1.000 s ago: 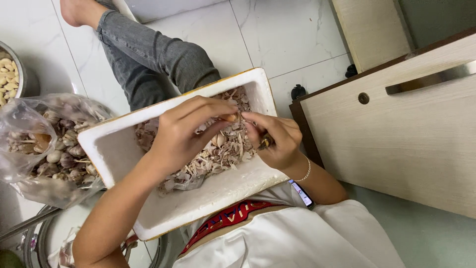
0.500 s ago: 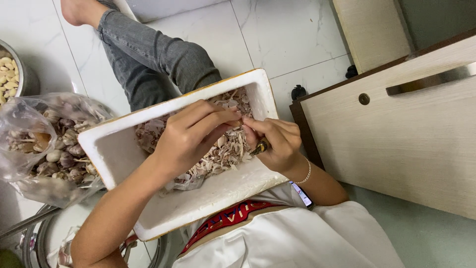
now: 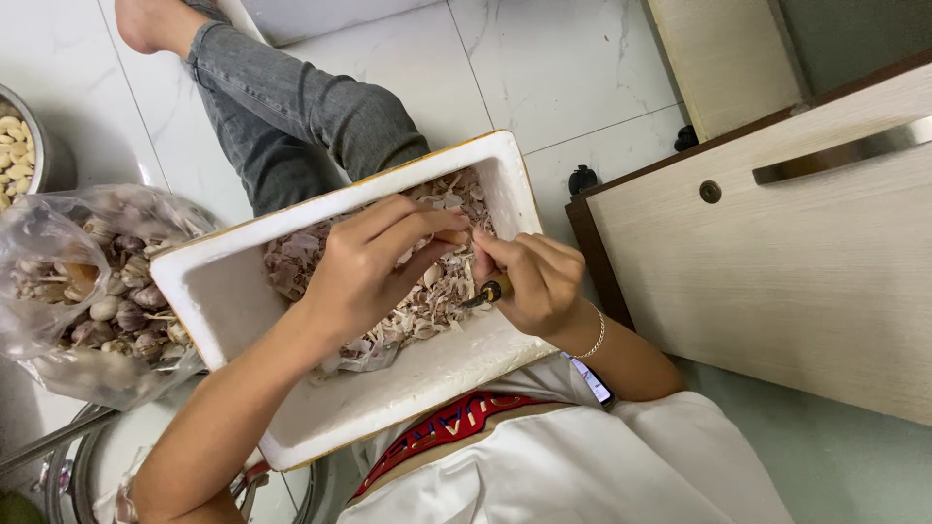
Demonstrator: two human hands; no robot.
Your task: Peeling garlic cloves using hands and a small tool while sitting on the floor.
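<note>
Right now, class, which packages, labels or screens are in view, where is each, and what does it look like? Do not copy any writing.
Foam box: on the lap, white, rectangular, holding papery peelings.
Plastic bag: left of the box, clear, crumpled, full of garlic bulbs.
Phone: under the right wrist, only a corner of its lit screen visible.
Shirt print: red band with lettering on the white shirt.

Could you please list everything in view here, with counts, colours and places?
foam box: one, white, on the lap
garlic skins: a pile, pale purple, in the foam box
bag: one, clear, holding garlic bulbs, left of the box
bowl: one, metal, with peeled cloves, far left
cabinet: one, light wood, metal handle, at right
floor: white tiles
left hand: pinching a clove over the box
right hand: gripping a small knife
</note>
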